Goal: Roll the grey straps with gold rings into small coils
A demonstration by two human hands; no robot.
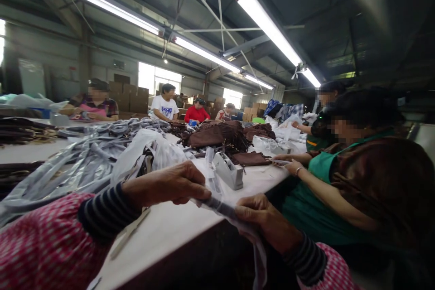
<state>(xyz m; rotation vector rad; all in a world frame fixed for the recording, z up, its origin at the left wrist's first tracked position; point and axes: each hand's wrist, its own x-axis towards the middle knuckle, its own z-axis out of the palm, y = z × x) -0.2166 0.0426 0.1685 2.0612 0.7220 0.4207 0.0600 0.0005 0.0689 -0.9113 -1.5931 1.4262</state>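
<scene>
Between my two hands runs a long dark strap (220, 205) wrapped in thin, clear plastic. Its wrapped end hangs down below the table edge. My left hand (176, 183) pinches the strap at its left end, fingers closed. Thumb and bent fingers of my right hand (260, 217) close on it further right. Just behind the strap stands a pale grey tape dispenser (228, 171) on the white table (170, 235). A long, thin light-coloured tool (129, 234), whose kind I cannot make out, lies beneath my left forearm.
Plastic-wrapped straps (91, 156) heap up on the left. Brown fabric bags (217, 136) pile in the middle. Close on my right, a co-worker in a green apron (312, 190) handles a brown piece (251, 159). Other people work across the table.
</scene>
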